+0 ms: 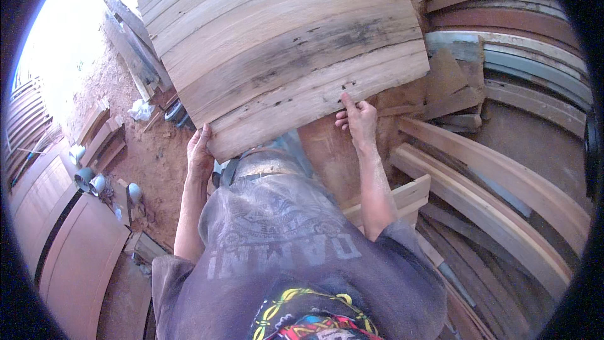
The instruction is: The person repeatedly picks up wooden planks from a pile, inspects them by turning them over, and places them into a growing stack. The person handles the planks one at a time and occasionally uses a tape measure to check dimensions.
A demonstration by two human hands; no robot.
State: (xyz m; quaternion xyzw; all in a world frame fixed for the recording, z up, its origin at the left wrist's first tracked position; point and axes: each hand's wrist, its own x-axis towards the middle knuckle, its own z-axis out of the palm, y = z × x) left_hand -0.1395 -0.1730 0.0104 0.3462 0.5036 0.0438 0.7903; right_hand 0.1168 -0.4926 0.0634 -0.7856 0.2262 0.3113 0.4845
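Note:
A wide wooden panel [283, 38] of joined planks, with dark streaks and small knot holes, slants up in front of me. My left hand [200, 151] grips its near left corner, the thumb on the face and the other fingers partly hidden by the wood. At the near edge, right of the middle, my right hand [359, 121] has one digit pressed on the panel's face beside a small dark hole. Its other fingers curl in just below that edge. What holds up the panel's far side is out of sight.
Long boards [491, 189] lie stacked to my right, with painted planks [535, 66] beyond them. Reddish-brown panels [85, 252] stand at the lower left near several pale cups [97, 184]. Wood scraps [104, 138] and a crumpled plastic bag [141, 110] rest on the dirt floor [154, 170].

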